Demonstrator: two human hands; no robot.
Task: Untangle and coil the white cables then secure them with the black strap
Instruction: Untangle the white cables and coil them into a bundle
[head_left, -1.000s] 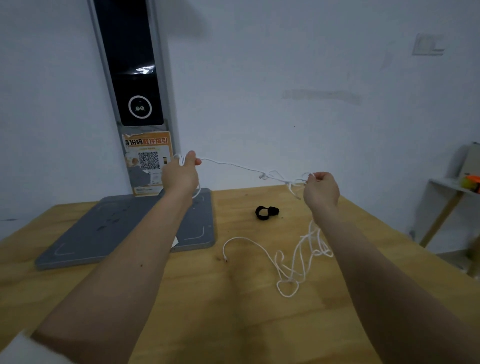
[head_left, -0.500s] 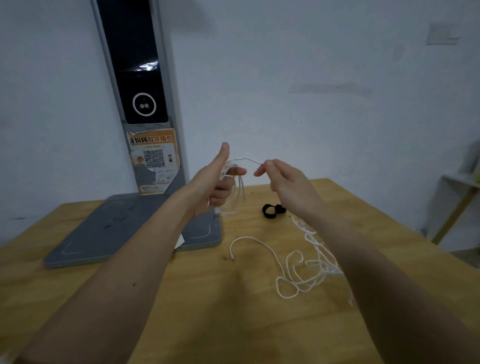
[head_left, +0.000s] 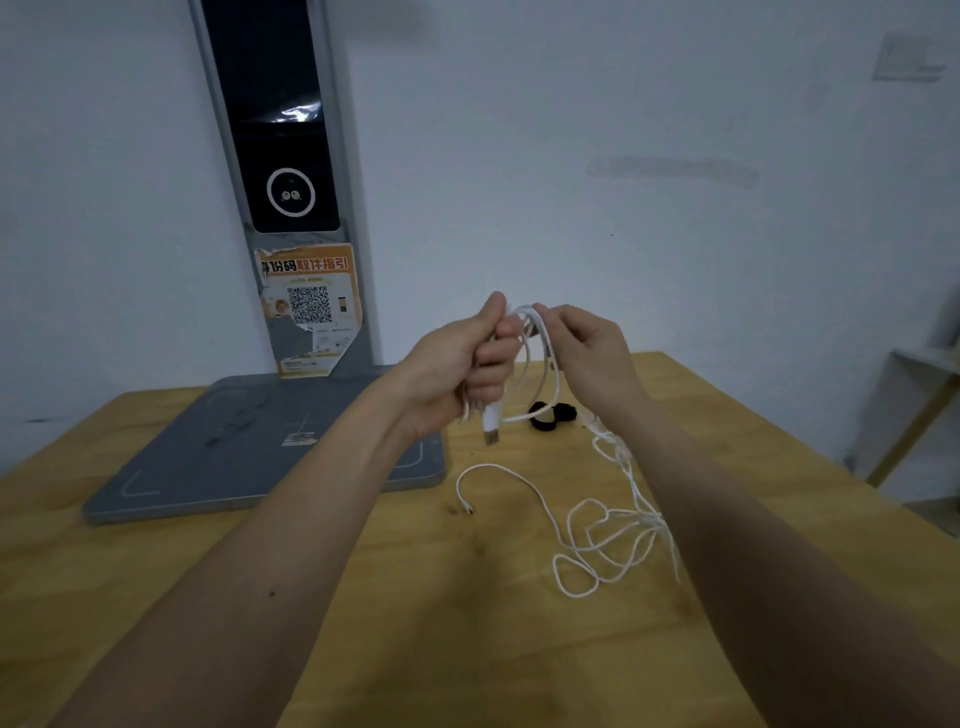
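My left hand (head_left: 457, 364) is closed around a small bundle of white cable loops, thumb up, held above the table; a USB plug (head_left: 491, 427) hangs below the fist. My right hand (head_left: 592, 353) pinches the white cable (head_left: 545, 338) at the top of the loops, right beside the left thumb. From there the cable drops to a loose tangle (head_left: 608, 540) lying on the wooden table (head_left: 363, 597), with a free end (head_left: 465, 505) curling to the left. The black strap (head_left: 556, 414) lies on the table behind the hands, partly hidden by the hanging loops.
A grey flat base (head_left: 249, 447) with a tall grey post (head_left: 280, 156) carrying a dark screen and an orange QR sticker stands at the back left. A white wall is behind. A small shelf (head_left: 919, 374) stands off the table's right edge.
The hands, wide apart a second ago with cable stretched between them, have come together. The left hand now grips more loops, and the right hand has laid cable over its top.
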